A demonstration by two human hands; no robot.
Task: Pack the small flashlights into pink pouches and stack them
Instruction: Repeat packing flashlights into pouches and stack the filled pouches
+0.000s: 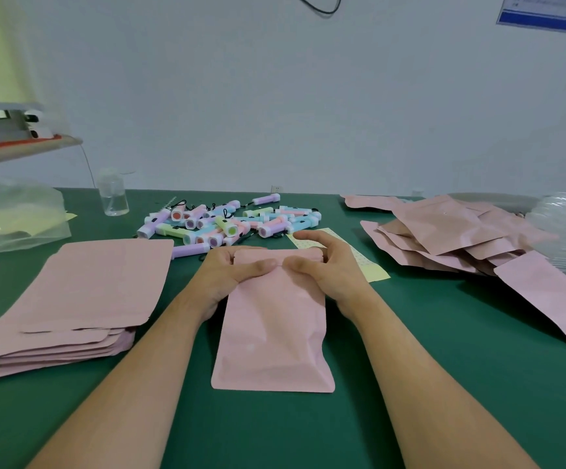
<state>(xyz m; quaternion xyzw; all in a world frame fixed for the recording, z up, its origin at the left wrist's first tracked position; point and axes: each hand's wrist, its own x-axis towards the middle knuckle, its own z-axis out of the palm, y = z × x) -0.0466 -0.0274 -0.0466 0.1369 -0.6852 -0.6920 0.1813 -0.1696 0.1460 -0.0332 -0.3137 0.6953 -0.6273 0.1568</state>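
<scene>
So, roughly midway: my left hand [237,270] and right hand [322,269] pinch the top of a pink pouch [274,326] lying centre on the table [410,367]. Filled-looking pouches [450,231] heap far right, loads of flashlights [227,221] sit beyond, flat pouches [88,292] stacked left.

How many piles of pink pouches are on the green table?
2. A neat stack of flat pink pouches on the left; a loose heap of pink pouches on the right. The left hand and right hand hold one separate pink pouch centrally.

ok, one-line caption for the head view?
Left hand and right hand pinch the top of a pink pouch; flashlight pile behind.
</scene>
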